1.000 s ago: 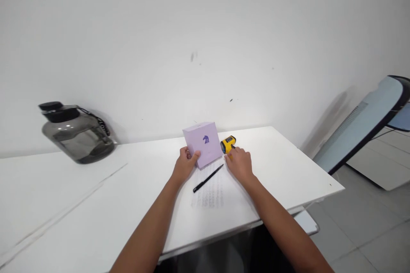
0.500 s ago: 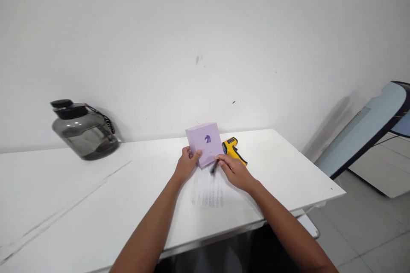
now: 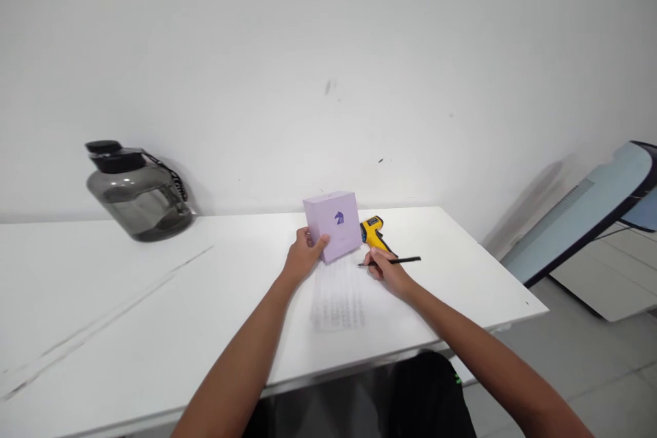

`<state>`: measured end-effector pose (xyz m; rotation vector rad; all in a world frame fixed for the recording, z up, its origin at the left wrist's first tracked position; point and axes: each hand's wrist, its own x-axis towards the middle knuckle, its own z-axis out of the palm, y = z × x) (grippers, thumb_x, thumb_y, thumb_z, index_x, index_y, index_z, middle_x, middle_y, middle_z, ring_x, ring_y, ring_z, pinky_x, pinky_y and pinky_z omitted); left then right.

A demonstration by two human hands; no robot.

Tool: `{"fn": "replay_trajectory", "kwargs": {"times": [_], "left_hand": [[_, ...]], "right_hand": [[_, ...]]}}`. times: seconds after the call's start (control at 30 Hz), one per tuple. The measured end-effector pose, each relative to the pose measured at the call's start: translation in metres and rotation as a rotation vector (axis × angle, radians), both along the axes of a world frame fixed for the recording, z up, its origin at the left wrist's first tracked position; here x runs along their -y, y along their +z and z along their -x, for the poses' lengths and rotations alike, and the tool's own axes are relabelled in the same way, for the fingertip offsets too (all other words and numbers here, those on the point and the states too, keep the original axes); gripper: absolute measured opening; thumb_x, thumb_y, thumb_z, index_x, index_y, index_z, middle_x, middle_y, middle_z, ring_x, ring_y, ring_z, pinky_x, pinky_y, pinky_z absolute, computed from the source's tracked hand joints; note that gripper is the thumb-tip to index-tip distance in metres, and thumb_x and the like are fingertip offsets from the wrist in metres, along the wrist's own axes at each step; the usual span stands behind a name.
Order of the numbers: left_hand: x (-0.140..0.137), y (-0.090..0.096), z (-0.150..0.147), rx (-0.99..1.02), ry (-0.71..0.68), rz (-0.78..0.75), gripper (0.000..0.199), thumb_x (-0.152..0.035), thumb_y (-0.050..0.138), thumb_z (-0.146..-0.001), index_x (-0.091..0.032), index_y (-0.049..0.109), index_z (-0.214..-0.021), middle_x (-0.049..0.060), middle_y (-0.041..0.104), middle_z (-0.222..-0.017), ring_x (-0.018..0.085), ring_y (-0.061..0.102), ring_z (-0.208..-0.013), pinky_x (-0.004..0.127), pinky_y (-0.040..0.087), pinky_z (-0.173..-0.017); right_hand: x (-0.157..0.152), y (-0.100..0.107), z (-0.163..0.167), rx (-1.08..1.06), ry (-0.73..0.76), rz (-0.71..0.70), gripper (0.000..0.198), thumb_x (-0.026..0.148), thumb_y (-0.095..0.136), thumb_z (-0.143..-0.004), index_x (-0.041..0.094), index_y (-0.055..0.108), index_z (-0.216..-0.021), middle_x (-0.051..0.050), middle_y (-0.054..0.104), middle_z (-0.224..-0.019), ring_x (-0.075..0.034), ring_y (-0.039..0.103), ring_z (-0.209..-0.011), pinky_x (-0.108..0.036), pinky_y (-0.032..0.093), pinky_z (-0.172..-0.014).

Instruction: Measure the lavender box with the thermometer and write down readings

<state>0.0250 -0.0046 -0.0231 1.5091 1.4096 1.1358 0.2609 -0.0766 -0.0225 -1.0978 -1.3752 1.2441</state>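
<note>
A light purple box [image 3: 336,224] with a dark blue horse-head print stands tilted in my left hand [image 3: 304,254], which grips its left side with the thumb across the front. My right hand [image 3: 386,269] pinches a slim black pen [image 3: 408,259]. The pen lies nearly level, its tip pointing left, just below the box's lower right corner. Beneath both hands a sheet of paper [image 3: 337,301] with rows of blurred marks rests on the table. A yellow and black infrared thermometer gun [image 3: 374,235] lies right behind my right hand, partly hidden by it.
A big grey see-through water jug [image 3: 141,202] with a black lid and strap stands at the back left of the white table [image 3: 154,328]. Behind is a white wall [image 3: 328,68]. A light blue panel with a dark edge [image 3: 580,212] leans to the right of the table.
My right hand has moved away from the box's lower edge, slightly right. The pen has swung from pointing down to nearly level. My left hand keeps hold of the box.
</note>
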Motion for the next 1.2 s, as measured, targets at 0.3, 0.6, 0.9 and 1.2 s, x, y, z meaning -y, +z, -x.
{"fn": "replay_trajectory", "kwargs": {"times": [0.3, 0.6, 0.9, 1.2], "left_hand": [[-0.0061, -0.0065, 0.0006, 0.010, -0.007, -0.005, 0.071, -0.065, 0.067, -0.078, -0.019, 0.047, -0.128, 0.015, 0.069, -0.118, 0.026, 0.067, -0.103, 0.042, 0.052, -0.089], [-0.0059, -0.0073, 0.0021, 0.028, -0.019, -0.018, 0.069, -0.064, 0.067, -0.079, -0.019, 0.047, -0.127, 0.015, 0.068, -0.120, 0.026, 0.067, -0.105, 0.042, 0.051, -0.093], [-0.0071, -0.0082, 0.0017, 0.031, -0.018, -0.024, 0.067, -0.063, 0.068, -0.079, -0.019, 0.048, -0.126, 0.014, 0.069, -0.118, 0.025, 0.067, -0.104, 0.042, 0.052, -0.092], [-0.0066, -0.0082, 0.0017, 0.020, -0.024, -0.025, 0.066, -0.063, 0.068, -0.080, -0.019, 0.049, -0.126, 0.014, 0.069, -0.117, 0.026, 0.067, -0.103, 0.042, 0.052, -0.091]], "right_hand": [[-0.0113, 0.0054, -0.0061, 0.011, -0.077, 0.018, 0.061, 0.074, 0.048, -0.085, 0.018, 0.068, -0.070, 0.000, 0.055, -0.045, -0.009, 0.031, -0.038, -0.028, 0.023, -0.046], [-0.0065, 0.0078, -0.0013, 0.372, -0.207, -0.078, 0.042, 0.054, 0.059, -0.084, 0.021, 0.062, -0.059, 0.002, 0.051, -0.051, -0.015, 0.048, -0.055, -0.029, 0.038, -0.058], [-0.0085, 0.0078, -0.0013, 0.418, -0.201, -0.104, 0.040, 0.046, 0.056, -0.084, 0.022, 0.058, -0.052, 0.002, 0.050, -0.051, -0.016, 0.052, -0.060, -0.030, 0.041, -0.065], [-0.0089, 0.0064, -0.0008, 0.418, -0.205, -0.100, 0.036, 0.045, 0.058, -0.083, 0.020, 0.064, -0.058, 0.000, 0.058, -0.057, -0.018, 0.056, -0.065, -0.030, 0.042, -0.064]]}}
